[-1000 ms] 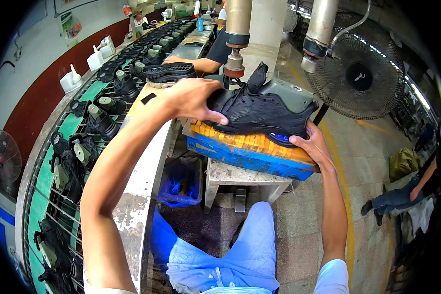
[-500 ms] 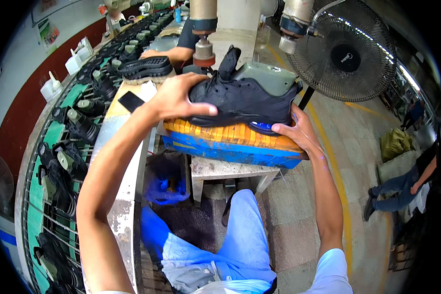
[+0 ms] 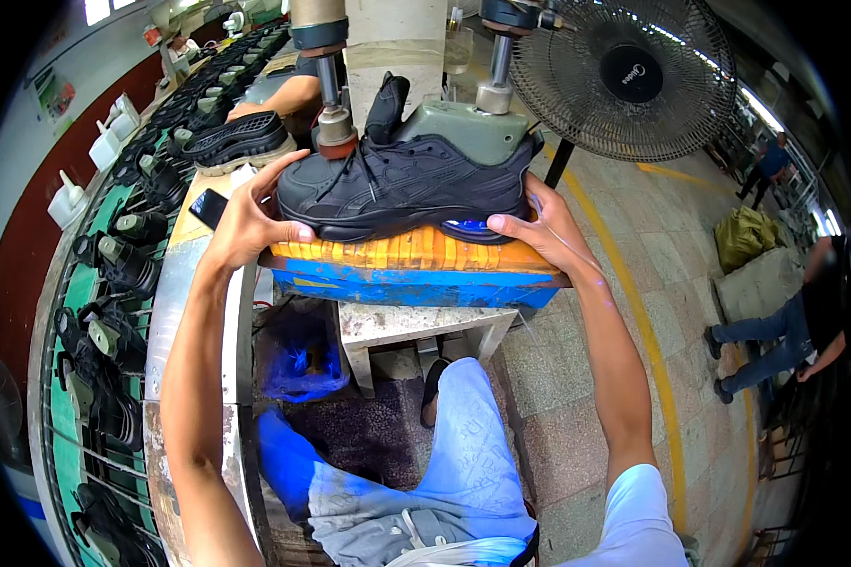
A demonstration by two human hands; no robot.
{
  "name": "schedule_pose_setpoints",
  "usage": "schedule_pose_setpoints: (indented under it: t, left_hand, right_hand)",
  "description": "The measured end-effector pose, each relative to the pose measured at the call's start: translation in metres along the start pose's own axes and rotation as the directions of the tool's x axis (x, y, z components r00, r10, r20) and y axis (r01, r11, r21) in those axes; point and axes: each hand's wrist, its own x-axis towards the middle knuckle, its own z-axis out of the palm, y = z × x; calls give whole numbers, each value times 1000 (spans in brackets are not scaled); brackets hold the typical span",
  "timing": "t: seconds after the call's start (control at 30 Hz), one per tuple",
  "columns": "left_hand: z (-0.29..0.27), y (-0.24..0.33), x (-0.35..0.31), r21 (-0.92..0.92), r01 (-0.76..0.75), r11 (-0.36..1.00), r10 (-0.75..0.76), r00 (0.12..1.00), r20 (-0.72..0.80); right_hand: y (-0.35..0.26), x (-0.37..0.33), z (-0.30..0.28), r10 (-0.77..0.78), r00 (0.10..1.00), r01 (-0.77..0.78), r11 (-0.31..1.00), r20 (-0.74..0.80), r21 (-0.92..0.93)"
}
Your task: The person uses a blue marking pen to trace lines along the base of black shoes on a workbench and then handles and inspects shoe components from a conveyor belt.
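Observation:
A black sports shoe lies sole down on a bed of orange pads over a blue base. Inside it sits a grey-green shoe last. My left hand grips the toe end, thumb along the sole edge. At the heel, my right hand holds on, its thumb by the shiny blue sole part. One press plunger with a red-brown pad is at the forefoot by the laces. A second plunger meets the last's top.
A loose black sole and a phone lie on the bench at left. Beyond runs a rack of shoes. Another person's forearm reaches in behind. A large fan stands at right; a blue-lined bin is below.
Both plungers have come down, onto the shoe's front and the last. My left hand has slid from the shoe's upper side to its toe end. The whole view has shifted slightly.

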Motion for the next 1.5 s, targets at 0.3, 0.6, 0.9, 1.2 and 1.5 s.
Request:
schedule_pose_setpoints:
  t: [0.3, 0.6, 0.9, 1.2, 1.5]
  left_hand:
    - [30, 12, -13, -87, -76, 993, 71, 996, -55]
    - [139, 47, -116, 365, -23, 931, 253, 761, -597]
    - [258, 56, -142, 573, -305, 761, 546, 779, -310]
    - [266, 55, -145, 681, -326, 656, 618, 751, -235]
    - [251, 57, -150, 648, -355, 674, 590, 787, -183]
  right_hand:
    - [18, -19, -5, -151, 967, 168, 983, -204, 71]
    - [2, -109, 64, -217, 859, 178, 976, -463, -127]
    - [-18, -165, 42, -63, 745, 113, 993, -664, 33]
    - [-36, -166, 48, -139, 685, 228, 973, -715, 29]
    - [-55, -138, 86, -108, 658, 294, 948, -745, 122]
